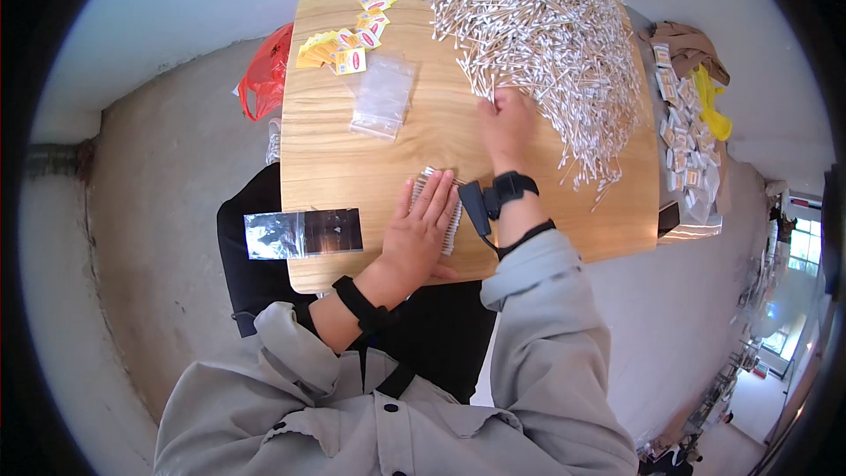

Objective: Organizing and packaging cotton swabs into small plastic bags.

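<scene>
A large heap of cotton swabs point(546, 26), white-tipped with pale sticks, covers the far right of the wooden table. At the heap's near edge my right hand point(509, 130) is closed in a pinch on a cotton swab point(493, 92); its fingertips partly hide the swab. Nearer to me, a neat row of cotton swabs point(453, 227) lies flat on the wood. Over that row rests my left hand point(414, 242), fingers stretched out and flat, covering much of it. Both wrists wear black straps.
Clear zip bags point(383, 97) and yellow-and-white cards point(350, 60) lie left of the heap. A shiny, dark-and-silver flat packet point(304, 234) overhangs the table's left edge. A red plastic bag point(267, 70) hangs beyond it. Small filled packs point(687, 141) pile up at the right.
</scene>
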`<state>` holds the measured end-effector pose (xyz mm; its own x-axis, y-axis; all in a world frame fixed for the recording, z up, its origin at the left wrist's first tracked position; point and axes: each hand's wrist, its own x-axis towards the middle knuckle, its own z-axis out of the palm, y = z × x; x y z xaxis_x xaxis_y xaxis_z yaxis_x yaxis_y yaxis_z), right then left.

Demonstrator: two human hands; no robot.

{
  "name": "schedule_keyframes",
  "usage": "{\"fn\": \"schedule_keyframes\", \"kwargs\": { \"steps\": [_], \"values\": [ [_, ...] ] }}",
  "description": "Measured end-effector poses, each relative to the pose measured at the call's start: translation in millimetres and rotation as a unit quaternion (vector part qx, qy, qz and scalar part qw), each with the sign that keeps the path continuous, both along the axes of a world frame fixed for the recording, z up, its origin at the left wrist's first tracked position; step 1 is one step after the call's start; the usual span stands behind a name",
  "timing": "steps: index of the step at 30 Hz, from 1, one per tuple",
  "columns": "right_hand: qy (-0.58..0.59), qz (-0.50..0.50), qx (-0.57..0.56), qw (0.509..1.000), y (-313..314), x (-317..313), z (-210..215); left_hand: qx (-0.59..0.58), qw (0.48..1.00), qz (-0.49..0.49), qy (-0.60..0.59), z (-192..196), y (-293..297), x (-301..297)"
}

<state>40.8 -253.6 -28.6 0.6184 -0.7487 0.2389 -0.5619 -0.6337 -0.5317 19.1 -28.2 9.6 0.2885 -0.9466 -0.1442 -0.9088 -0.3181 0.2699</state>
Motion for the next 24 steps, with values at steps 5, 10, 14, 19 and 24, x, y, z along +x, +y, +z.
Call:
{"fn": "schedule_keyframes", "kwargs": {
  "steps": [5,10,14,19,24],
  "values": [
    [-0.111,0.029,0.105,0.988,7.8,-46.6,-6.5,0.006,1.000,0.002,0.026,3.7,-0.1,1.3],
    [-0.040,0.108,0.203,0.973,40.2,-70.3,5.9,0.001,1.000,0.008,0.029,1.5,2.7,2.7],
    [-0.099,0.153,0.243,0.953,46.5,-77.8,4.7,-0.003,1.000,-0.004,0.029,3.6,-0.2,2.0],
    [-0.066,0.156,0.248,0.954,42.5,-79.3,10.4,-0.048,0.998,0.005,0.042,8.6,-3.9,0.3],
    [-0.050,0.176,0.220,0.958,41.5,-69.5,10.3,-0.076,0.996,0.028,0.032,-5.2,-12.4,7.0]
  ]
}}
